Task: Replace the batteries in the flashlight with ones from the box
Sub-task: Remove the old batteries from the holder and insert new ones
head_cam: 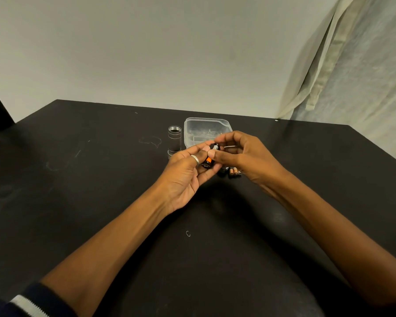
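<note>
Your left hand holds a small black battery holder above the black table, with an orange battery visible in it; the thumb, which wears a silver ring, presses on its side. Your right hand pinches the top end of the same holder with thumb and index finger. Just behind the hands stands the clear plastic box, open, and its contents are hard to tell. Beside the box on its left, the silver flashlight body stands upright with the open threaded end up. Under your right hand, some loose AAA batteries lie on the table.
</note>
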